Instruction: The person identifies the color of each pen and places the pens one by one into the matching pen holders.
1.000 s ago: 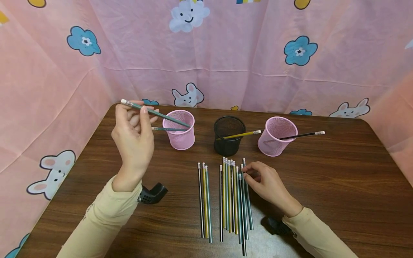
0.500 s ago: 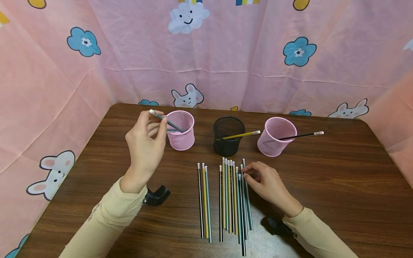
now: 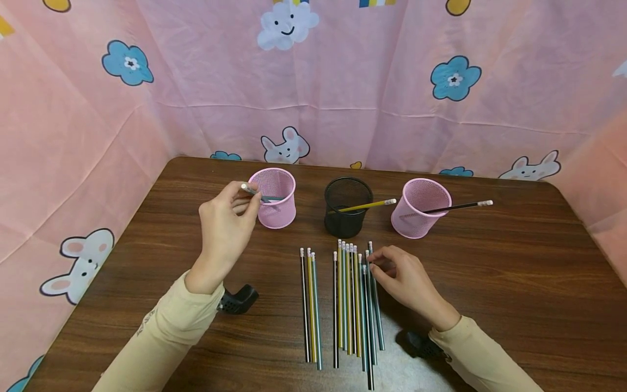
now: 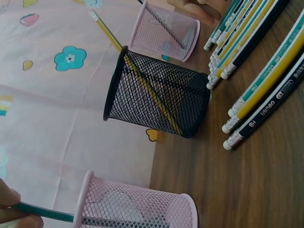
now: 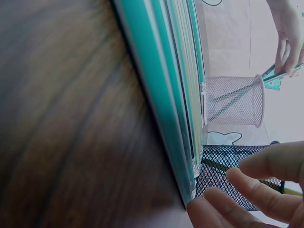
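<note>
In the head view, my left hand (image 3: 225, 231) pinches a green pencil (image 4: 50, 213) near its eraser end, above the left pink mesh cup (image 3: 279, 215). The pencil's lower part is inside that cup, where a second green pencil (image 3: 275, 198) leans. My right hand (image 3: 409, 280) is low at the table, loosely curled, by the eraser ends of a row of green, yellow and black pencils (image 3: 360, 310). In the right wrist view its fingers (image 5: 270, 199) grip nothing; whether they touch the outermost green pencil (image 5: 156, 90) I cannot tell.
A black mesh cup (image 3: 344, 224) with a yellow pencil (image 3: 364, 206) stands in the middle. To its right is another pink mesh cup (image 3: 411, 224) with a black pencil (image 3: 460, 206). Three pencils (image 3: 310, 310) lie apart, left of the row. A printed curtain (image 3: 343, 81) hangs behind the table.
My left hand has moved right and down, lowering the green pencil further into the left pink cup. My right hand has stayed beside the pencil row.
</note>
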`<action>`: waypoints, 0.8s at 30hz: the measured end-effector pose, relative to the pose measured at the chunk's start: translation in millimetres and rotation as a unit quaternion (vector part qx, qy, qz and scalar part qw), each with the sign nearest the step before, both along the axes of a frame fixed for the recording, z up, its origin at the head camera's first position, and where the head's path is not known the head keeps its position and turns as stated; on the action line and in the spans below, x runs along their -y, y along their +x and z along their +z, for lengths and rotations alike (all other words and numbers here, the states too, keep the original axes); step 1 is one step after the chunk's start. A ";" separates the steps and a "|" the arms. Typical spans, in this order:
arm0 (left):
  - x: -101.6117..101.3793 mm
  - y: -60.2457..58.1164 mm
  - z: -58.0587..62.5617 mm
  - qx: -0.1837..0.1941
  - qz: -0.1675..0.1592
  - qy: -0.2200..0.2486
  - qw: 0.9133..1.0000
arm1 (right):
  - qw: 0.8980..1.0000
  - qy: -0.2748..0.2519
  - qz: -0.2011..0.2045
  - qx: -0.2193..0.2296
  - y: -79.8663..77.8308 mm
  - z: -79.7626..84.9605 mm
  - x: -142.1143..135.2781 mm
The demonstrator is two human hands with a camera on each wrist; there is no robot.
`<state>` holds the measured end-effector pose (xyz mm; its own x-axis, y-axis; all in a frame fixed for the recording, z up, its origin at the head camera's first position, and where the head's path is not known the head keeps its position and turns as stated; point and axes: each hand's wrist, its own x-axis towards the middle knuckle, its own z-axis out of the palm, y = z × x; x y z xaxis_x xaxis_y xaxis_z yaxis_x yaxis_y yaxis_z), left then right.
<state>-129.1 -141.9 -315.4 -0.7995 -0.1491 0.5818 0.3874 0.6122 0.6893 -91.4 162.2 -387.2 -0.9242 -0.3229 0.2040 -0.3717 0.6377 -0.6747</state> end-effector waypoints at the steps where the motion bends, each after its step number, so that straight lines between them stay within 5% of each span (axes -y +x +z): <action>1: 1.0 -0.5 -0.9 0.006 0.004 -0.006 1.000 | 1.000 0.001 0.000 0.001 0.1 0.1 0.2; 11: 9.5 -4.5 -9.1 0.059 0.036 -0.048 0.996 | 1.000 0.022 0.010 -0.005 0.7 2.8 3.4; 24: 19.5 -14.7 -15.8 0.068 0.053 -0.061 0.994 | 0.997 0.070 0.011 -0.004 1.9 5.4 11.0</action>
<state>-143.8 -161.4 -331.2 -0.8553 -0.1712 0.4890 0.2256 0.7266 0.6489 -89.5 151.2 -381.8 -0.9154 -0.3686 0.1620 -0.3909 0.7173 -0.5768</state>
